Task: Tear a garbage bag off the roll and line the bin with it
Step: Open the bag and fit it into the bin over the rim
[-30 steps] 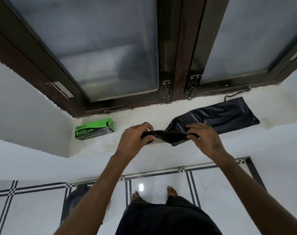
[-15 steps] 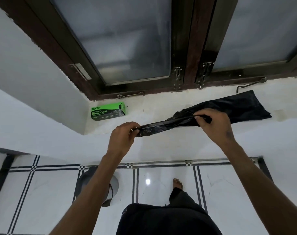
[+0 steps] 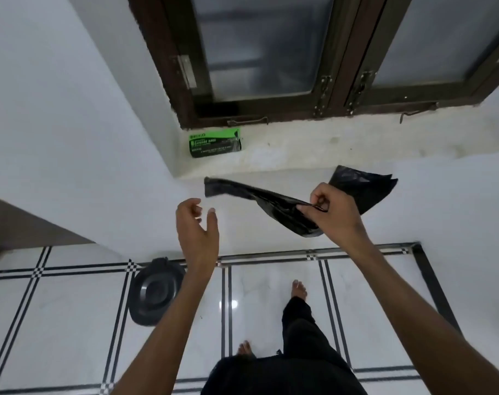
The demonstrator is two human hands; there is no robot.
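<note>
Right hand (image 3: 335, 212) is pinching the crumpled black plastic garbage bag (image 3: 274, 206) mid-air below the windowsill; left hand (image 3: 198, 223) is hanging released, fingers loose. Bag looks torn off. Next: find the mouth, spread it, carry to the dark round bin (image 3: 154, 292) on the floor.

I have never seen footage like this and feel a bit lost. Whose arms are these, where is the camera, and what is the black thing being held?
The camera sits on a person's head and looks down, so the two bare arms are the wearer's own; their feet show on the tiled floor. The right hand pinches a black garbage bag, which hangs loose in the air. The left hand is open and holds nothing, just below the bag's free end. On the window ledge lies a green box of garbage bags. The dark bin stands on the floor by the wall, beside the left arm.
</note>
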